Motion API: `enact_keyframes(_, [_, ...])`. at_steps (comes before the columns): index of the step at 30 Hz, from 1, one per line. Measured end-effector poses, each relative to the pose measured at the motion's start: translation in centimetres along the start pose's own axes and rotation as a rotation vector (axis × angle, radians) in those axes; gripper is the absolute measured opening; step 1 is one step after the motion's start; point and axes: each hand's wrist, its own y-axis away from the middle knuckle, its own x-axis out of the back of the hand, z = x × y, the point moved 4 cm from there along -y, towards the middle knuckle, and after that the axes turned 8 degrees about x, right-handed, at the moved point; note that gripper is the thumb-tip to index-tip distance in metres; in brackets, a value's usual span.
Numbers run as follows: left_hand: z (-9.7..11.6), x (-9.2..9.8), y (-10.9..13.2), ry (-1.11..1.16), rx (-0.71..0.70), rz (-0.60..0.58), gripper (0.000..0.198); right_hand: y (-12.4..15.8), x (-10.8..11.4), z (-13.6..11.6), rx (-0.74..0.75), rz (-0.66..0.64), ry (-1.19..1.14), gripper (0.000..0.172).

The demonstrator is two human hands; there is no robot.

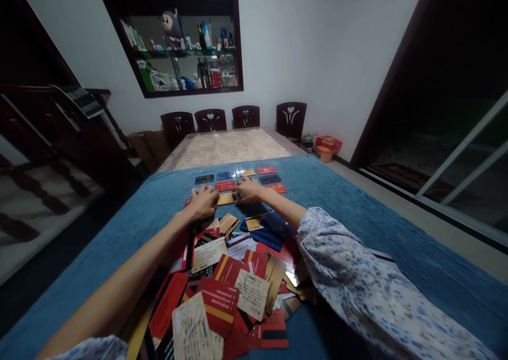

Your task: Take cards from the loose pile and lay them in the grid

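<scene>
A gold card [225,199] lies on the blue cloth, its left end at the fingertips of my left hand [203,202] and its right end at those of my right hand [247,190]. Both hands have curled fingers, pinching the card from its two ends. Just beyond are cards in rows: a red card [225,186], a black card [204,179], a blue card [226,174], another red card [266,170] and a dark blue card [270,179]. An orange-red card [277,189] shows partly past my right wrist. My hands hide parts of some cards.
Between my forearms a large loose heap of cards [226,296] spreads toward me, red, gold, cream and blue. Blue cloth [337,190] covers the near table; its far stone-patterned top [234,145] is bare. Several dark chairs [210,120] stand around the far end.
</scene>
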Motion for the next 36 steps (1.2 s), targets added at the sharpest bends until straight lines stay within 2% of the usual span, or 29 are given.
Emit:
enact_keyframes(4, [0.6, 0.6, 0.5, 0.055, -0.019, 0.087, 0.026, 1.2, 0.4, 0.4, 0.008, 0.040, -0.006, 0.045])
enact_keyframes(8, [2.2, 1.3, 1.3, 0.100, -0.055, 0.161, 0.032, 2.8, 0.9, 0.7, 0.042, 0.071, -0.012, 0.040])
enact_keyframes(15, [6.0, 2.1, 3.1, 0.143, -0.209, 0.256, 0.021, 6.9, 1.9, 0.7, 0.064, 0.134, 0.018, 0.027])
enact_keyframes(21, [9.9, 2.4, 4.8, 0.186, -0.351, 0.385, 0.016, 10.4, 1.5, 1.2, 0.090, 0.242, 0.052, 0.015])
enact_keyframes(26, [13.0, 2.0, 6.2, 0.179, -0.448, 0.414, 0.014, 14.1, 0.9, 1.6, 0.163, 0.314, 0.053, 0.017])
enact_keyframes(36, [18.6, 1.9, 9.3, 0.215, -0.619, 0.424, 0.019, 21.6, -0.4, 1.6, 0.173, 0.369, 0.064, 0.014])
